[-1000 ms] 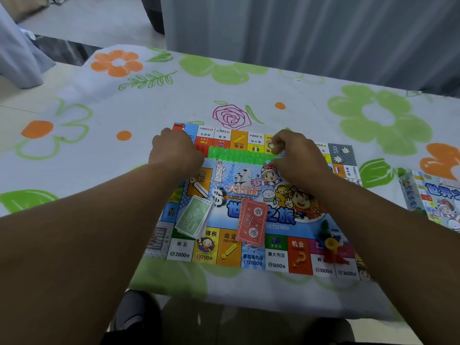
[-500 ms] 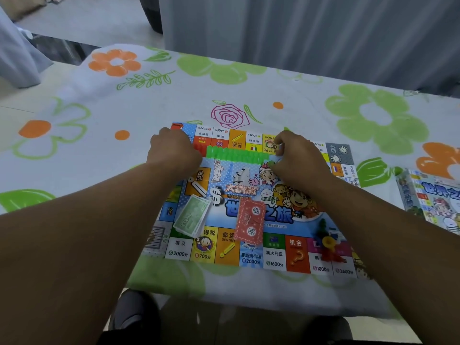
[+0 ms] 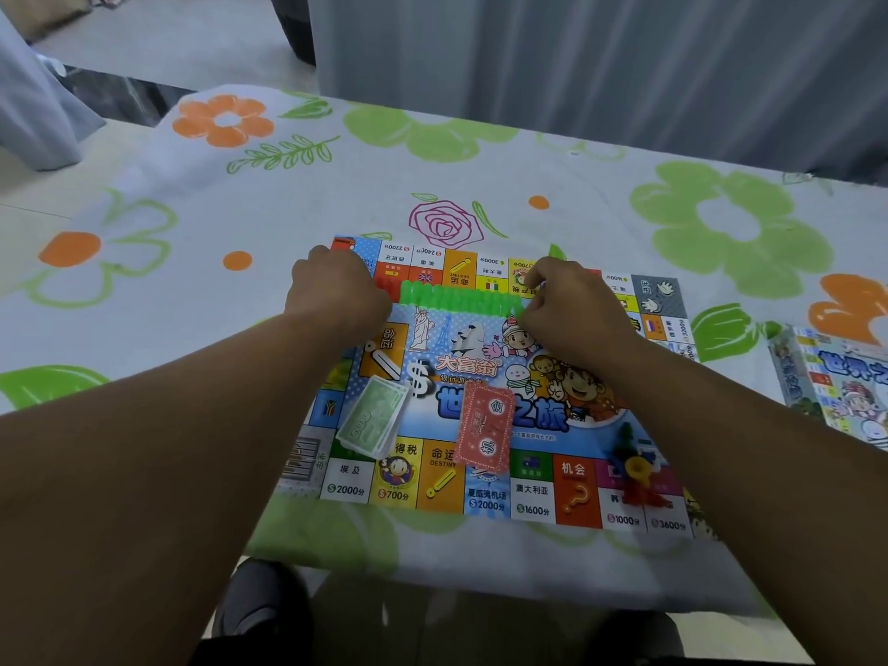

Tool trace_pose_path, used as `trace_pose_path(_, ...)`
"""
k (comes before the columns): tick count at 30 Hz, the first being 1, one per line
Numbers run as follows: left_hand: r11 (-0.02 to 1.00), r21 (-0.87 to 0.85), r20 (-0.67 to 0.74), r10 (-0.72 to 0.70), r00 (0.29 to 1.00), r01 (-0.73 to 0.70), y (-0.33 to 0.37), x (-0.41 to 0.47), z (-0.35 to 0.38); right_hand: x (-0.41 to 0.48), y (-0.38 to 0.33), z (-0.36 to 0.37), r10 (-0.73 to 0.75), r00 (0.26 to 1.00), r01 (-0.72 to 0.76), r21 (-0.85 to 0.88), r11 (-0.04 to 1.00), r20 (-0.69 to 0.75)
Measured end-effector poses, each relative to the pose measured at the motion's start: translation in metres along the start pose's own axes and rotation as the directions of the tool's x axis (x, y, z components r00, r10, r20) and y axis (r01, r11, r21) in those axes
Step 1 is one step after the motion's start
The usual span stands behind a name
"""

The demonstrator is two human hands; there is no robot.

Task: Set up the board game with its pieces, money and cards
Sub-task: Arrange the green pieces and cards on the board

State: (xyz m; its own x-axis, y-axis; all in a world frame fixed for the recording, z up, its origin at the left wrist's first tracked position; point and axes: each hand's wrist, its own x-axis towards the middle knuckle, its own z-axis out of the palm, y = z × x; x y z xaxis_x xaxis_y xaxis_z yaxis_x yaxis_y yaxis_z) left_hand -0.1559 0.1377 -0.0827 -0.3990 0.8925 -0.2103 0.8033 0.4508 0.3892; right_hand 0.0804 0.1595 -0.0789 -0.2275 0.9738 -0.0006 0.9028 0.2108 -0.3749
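Both hands, left [image 3: 336,295] and right [image 3: 572,310], curl their fingers around opposite ends of a green row of plastic houses [image 3: 456,298] at the far side of the game board [image 3: 533,492] on the counter [image 3: 288,209]. Light and probably brittle, the row looks best held by its ends.

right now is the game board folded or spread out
Spread out. The game board lies flat on the tablecloth, squares showing along near and far edges, green notes and red notes lying on it.

R hand [image 3: 572,310] has crept slightly inward over green row [image 3: 456,300] end, so row shows shorter
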Motion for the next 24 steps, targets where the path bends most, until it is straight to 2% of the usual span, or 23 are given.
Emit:
trace_pose_path(8,1.000,0.002,-0.003,0.006,1.000,-0.006,0.0002,-0.0004,-0.0001,0.0012,-0.0008,0.0013,-0.003,1.000,0.003,0.002,1.000,-0.007)
trace_pose_path(16,1.000,-0.002,0.000,0.005,1.000,-0.005,0.0004,-0.0009,-0.0008,0.0051,-0.0027,0.0010,0.089,0.994,-0.090,0.028,0.996,0.058)
trace_pose_path(24,1.000,0.010,-0.006,0.001,1.000,-0.001,0.0006,-0.0004,-0.0010,0.0055,-0.0039,0.0020,0.078,0.995,-0.081,0.037,0.996,0.068)
